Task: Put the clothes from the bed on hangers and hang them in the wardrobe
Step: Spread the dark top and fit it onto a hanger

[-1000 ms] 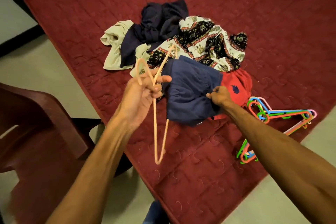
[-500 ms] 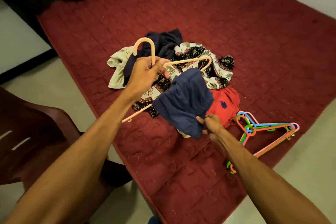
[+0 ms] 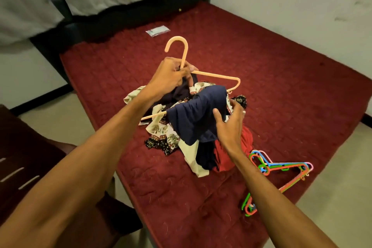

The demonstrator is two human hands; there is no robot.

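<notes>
Left hand [image 3: 171,75] grip holds the peach plastic hanger [image 3: 217,75] at its neck. Right hand [image 3: 229,125] grip appears wide against the draped navy cloth garment [image 3: 197,115], which hides part of the lower bar.

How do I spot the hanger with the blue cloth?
Look above the red bed, at the left hand. It holds up a peach hanger draped with a blue cloth. The other hangers are brightly coloured and lie bare at the bed's edge.
</notes>
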